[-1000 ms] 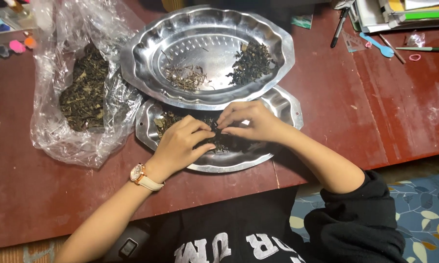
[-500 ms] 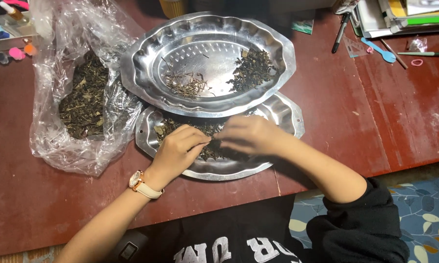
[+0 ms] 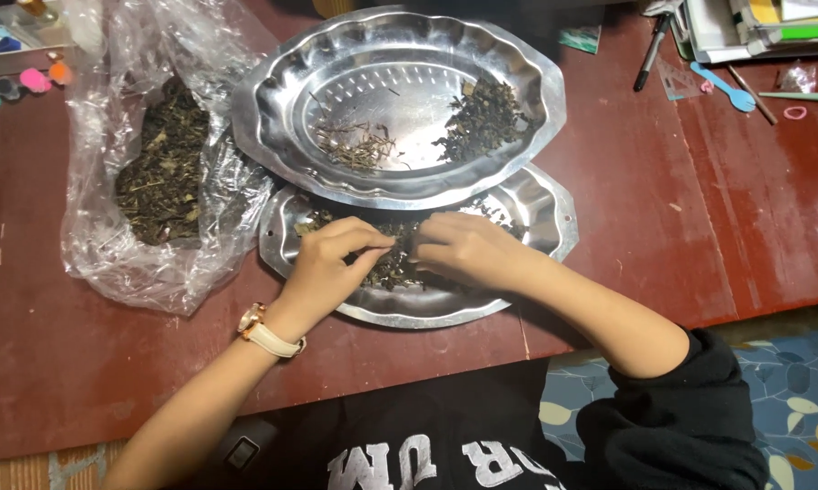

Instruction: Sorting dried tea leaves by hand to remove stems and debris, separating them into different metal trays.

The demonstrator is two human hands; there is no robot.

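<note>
Two steel trays dominate a red-brown bench (image 3: 663,227): the upper tray (image 3: 400,54) overlaps the far rim of the lower tray (image 3: 554,218), with a clear plastic bag (image 3: 137,254) of dried herbs just left of the lower tray. Over the lower tray's middle, the left hand (image 3: 332,263), a watch (image 3: 266,334) at its wrist, pinches narrowly at the dark dried leaves (image 3: 393,265), while the right hand (image 3: 463,249) rests curled on them, fingertips touching.

Left hand (image 3: 332,268), right hand (image 3: 468,249) close together, fingers curled
</note>
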